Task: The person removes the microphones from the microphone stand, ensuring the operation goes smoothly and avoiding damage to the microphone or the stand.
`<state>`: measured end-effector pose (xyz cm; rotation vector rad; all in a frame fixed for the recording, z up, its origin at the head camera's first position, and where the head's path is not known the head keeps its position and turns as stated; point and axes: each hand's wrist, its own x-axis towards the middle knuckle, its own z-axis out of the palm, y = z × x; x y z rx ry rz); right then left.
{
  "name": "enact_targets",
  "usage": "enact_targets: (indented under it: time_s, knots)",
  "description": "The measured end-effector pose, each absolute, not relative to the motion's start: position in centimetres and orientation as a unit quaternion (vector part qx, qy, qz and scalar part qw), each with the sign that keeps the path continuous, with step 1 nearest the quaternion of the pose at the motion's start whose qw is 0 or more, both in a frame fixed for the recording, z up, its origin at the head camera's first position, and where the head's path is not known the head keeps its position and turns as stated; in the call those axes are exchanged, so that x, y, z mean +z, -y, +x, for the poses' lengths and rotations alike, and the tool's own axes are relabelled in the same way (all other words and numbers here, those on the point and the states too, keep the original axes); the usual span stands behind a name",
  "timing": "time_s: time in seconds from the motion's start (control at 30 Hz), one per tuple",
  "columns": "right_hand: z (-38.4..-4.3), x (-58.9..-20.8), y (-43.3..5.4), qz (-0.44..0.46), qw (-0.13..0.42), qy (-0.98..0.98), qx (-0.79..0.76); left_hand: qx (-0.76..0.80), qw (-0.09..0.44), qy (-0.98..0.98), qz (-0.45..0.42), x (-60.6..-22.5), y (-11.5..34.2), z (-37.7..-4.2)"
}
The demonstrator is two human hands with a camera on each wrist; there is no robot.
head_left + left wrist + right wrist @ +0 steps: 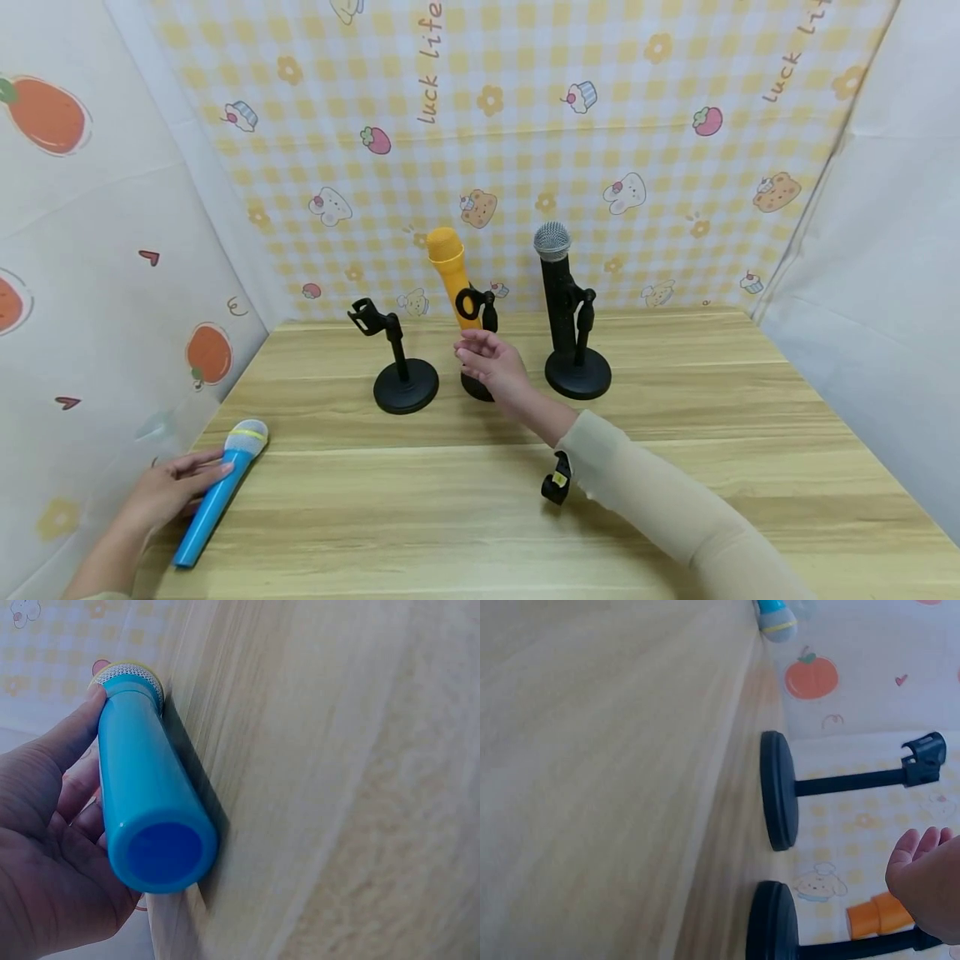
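My left hand (168,492) holds a blue microphone (213,508) with a grey mesh head and a yellow band, at the table's left side. In the left wrist view, the thumb lies along the microphone's side and the other fingers are partly hidden behind it. My right hand (495,367) is at the lower part of a yellow-orange microphone (447,258), which leans in the ring of a black stand (489,312). Its fingers (928,841) are loosely bent and point past the orange handle in the right wrist view. The hand hides part of the stand.
Left of the orange microphone is a black stand (405,387) with a bare clip. On the right, a black microphone (555,292) with a silver head sits in another stand (577,375). A small black device (557,479) with a yellow label is beside the right sleeve. Patterned cloth (525,167) backs the wooden table.
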<state>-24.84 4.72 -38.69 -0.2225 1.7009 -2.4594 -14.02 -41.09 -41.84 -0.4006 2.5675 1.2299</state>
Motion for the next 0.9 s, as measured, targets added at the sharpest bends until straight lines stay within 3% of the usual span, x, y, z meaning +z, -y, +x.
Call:
enact_targets:
  time_s: [0.9]
  knots:
    - [-27.1, -37.6, -9.3, -0.034, 0.014, -0.511, -0.859, 0.425, 0.127, -0.886, -0.131, -42.1, 41.2, -14.0]
